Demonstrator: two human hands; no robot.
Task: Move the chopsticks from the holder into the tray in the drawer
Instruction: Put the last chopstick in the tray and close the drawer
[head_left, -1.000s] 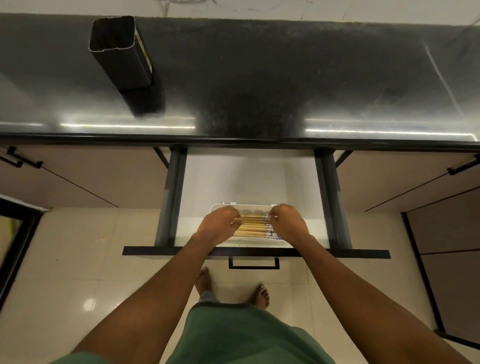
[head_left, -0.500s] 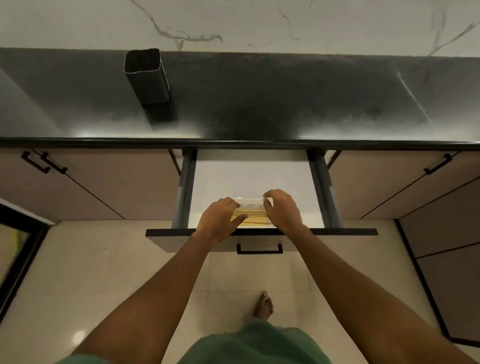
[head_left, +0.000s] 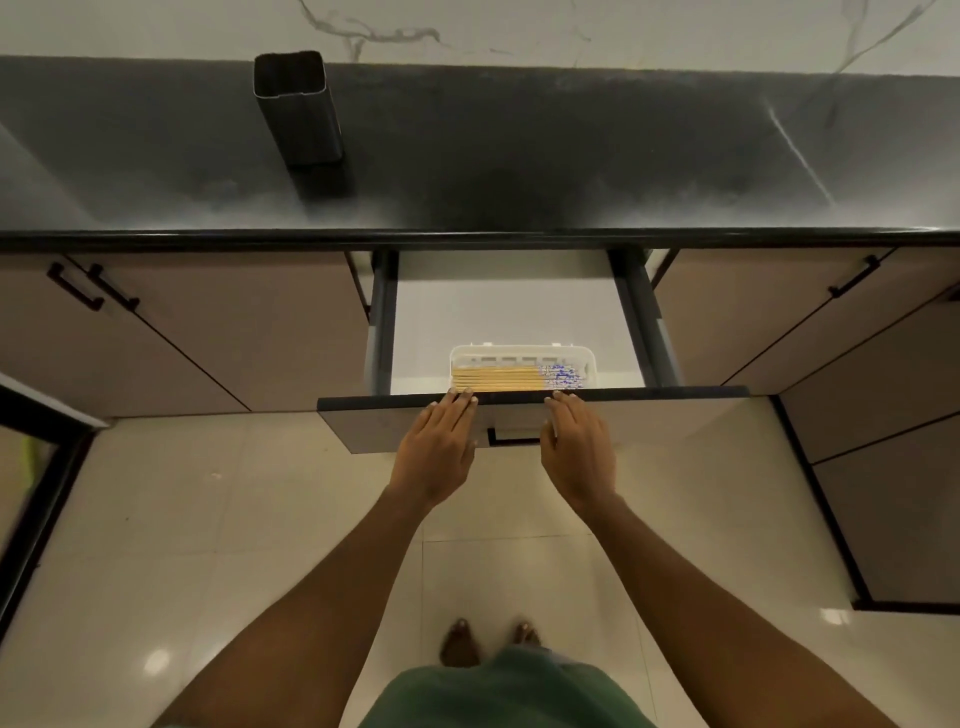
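Note:
Several wooden chopsticks (head_left: 498, 378) with blue-patterned ends lie side by side in a white slotted tray (head_left: 519, 353) inside the open drawer (head_left: 675, 410). My left hand (head_left: 439, 447) and my right hand (head_left: 576, 449) lie flat with straight fingers against the drawer's front panel, fingertips at its top edge, on either side of the black handle (head_left: 514, 439). Neither hand holds anything. The dark rectangular holder (head_left: 296, 104) stands on the black countertop at the back left, and I see nothing sticking out of it.
The black countertop (head_left: 571, 156) runs the full width above the drawer, with a marble wall behind. Closed cabinet fronts with black handles (head_left: 93, 288) flank the drawer. My bare feet (head_left: 488, 644) stand on the pale tiled floor below.
Both hands came out of the tray, leaving the chopsticks in it, and now press flat on the drawer front. The drawer looks pushed partly in and the view has risen.

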